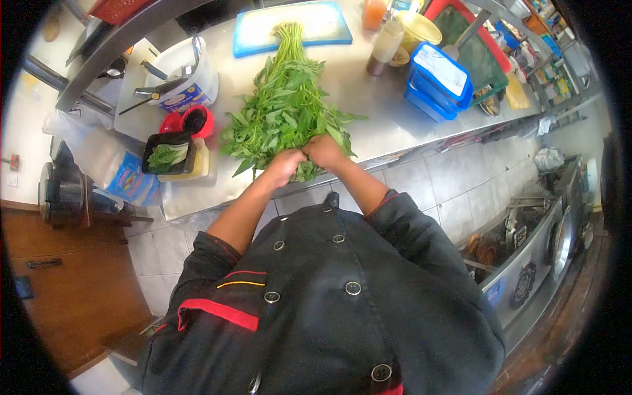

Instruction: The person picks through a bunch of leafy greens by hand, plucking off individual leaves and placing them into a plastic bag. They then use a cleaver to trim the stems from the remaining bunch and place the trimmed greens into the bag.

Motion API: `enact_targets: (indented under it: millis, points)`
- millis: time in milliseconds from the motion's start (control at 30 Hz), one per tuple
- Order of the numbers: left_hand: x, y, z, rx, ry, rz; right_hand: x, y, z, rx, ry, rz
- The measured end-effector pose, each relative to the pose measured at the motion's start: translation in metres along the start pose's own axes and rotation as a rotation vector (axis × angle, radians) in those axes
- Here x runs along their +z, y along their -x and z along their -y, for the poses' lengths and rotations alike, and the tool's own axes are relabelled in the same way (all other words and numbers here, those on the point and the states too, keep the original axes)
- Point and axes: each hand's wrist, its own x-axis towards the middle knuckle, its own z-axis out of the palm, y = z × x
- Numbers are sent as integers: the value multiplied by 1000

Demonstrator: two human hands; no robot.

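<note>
A large bunch of leafy greens point(280, 108), which looks like water spinach, lies on the metal table. Its cut stems rest on a blue-edged white cutting board point(322, 25) at the far side. At the near, leafy end, my left hand point(288, 166) and my right hand point(324, 151) meet with their fingers closed on the leaves. The fingertips are partly hidden, but both hands appear to pinch the greens.
To the left stand a white bucket point(205, 76) with utensils, red cups point(201, 122) and a black tray point(149, 146) of chopped greens. At right are a blue lidded container point(428, 99), a sauce bottle point(385, 45) and a green tray point(454, 46). A stove point(526, 263) stands behind on the right.
</note>
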Motion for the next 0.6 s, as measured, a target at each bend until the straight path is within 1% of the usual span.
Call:
enact_targets:
  millis: [33, 67, 100, 133, 167, 200, 233, 267, 300, 367, 400, 433, 467, 500, 533, 567, 600]
  points:
    - [-2, 0, -2, -24, -10, -14, 0, 3, 6, -81, 95, -76]
    - [-3, 1, -2, -51, -19, -28, 1, 3, 6, -83, 96, -71]
    - [-7, 1, 4, -53, -15, -32, 5, 3, 2, -92, 99, -135]
    - [-10, 2, 11, 150, -84, 64, 9, 1, -2, -102, 103, -199]
    - [-15, 3, 18, 355, -155, 160, 8, -1, -8, -104, 105, -194]
    - [-13, 10, 18, 357, -154, 154, 3, -4, -20, -96, 182, -185]
    - [-7, 20, 16, 267, -193, 116, -4, -6, -25, -92, 259, -176]
    - [-4, 29, 12, 177, -227, 74, -7, -9, -29, -104, 262, -166]
    - [-6, 38, 9, 174, -219, 57, -9, -6, -31, -153, 234, -179]
    - [-12, 51, 5, 56, 64, 139, -13, 0, -30, -217, 212, -176]
    - [-21, 52, 19, 54, 244, 136, -16, 5, -27, -185, 201, -211]
    - [-29, 59, 21, 61, 257, 119, -18, 12, -21, -150, 189, -242]
    - [-37, 67, 24, 7, 437, 148, -21, 21, -16, -161, 195, -224]
    - [-46, 74, 25, -43, 619, 180, -26, 31, -6, -119, 144, -257]
    - [-54, 88, 17, -53, 684, 148, -28, 39, 4, -75, 94, -290]
    - [-61, 99, 12, -48, 700, 138, -28, 43, 13, -79, 104, -274]
    - [-69, 107, 8, -36, 649, 36, -28, 48, 21, -121, 97, -290]
